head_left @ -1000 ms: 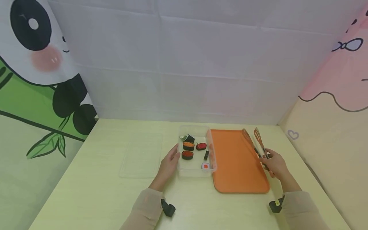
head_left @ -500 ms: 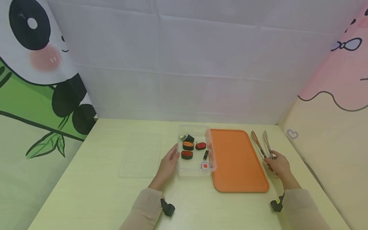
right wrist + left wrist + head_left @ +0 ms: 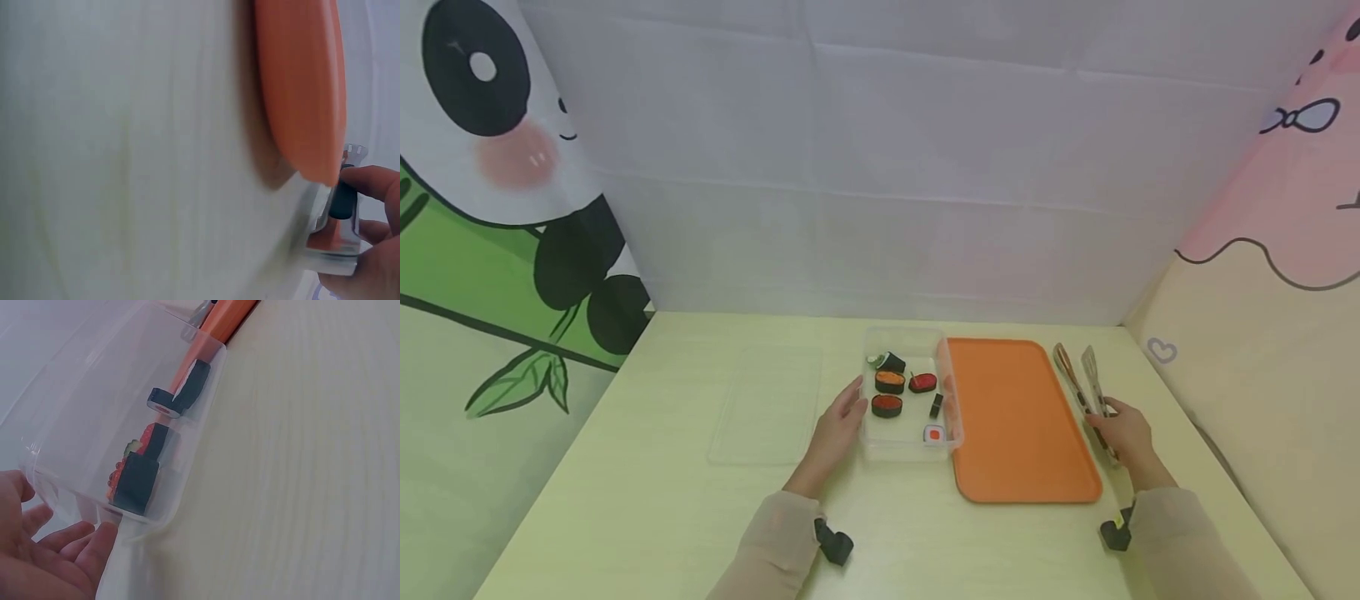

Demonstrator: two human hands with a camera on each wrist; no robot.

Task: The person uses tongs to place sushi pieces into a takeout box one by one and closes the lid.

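In the head view, my left hand (image 3: 835, 431) is at the left side of a clear plastic box (image 3: 910, 445), its fingers against the wall. The left wrist view shows loosely bent fingers (image 3: 97, 547) at the box's end. Toy sushi pieces lie inside: two orange-topped rolls (image 3: 890, 382), a red-topped one (image 3: 922, 382), a green-and-black one (image 3: 891, 362) and a white roll with an orange centre (image 3: 934, 433), plus a small black piece (image 3: 936, 406). My right hand (image 3: 1127, 433) grips metal tongs (image 3: 1070, 375), their arms spread apart, beside the tray. A dark grip (image 3: 344, 201) shows between thumb and fingers.
An orange tray (image 3: 1022, 433) lies directly right of the box, its left edge against it. Left of my left hand lies a flat clear lid (image 3: 763, 408). A white backdrop (image 3: 880, 208) stands behind the table, with printed cloth walls on both sides.
My right hand has shifted the tongs rightward, from over the tray's right edge to the table beside it. My left hand and the box have stayed in place.
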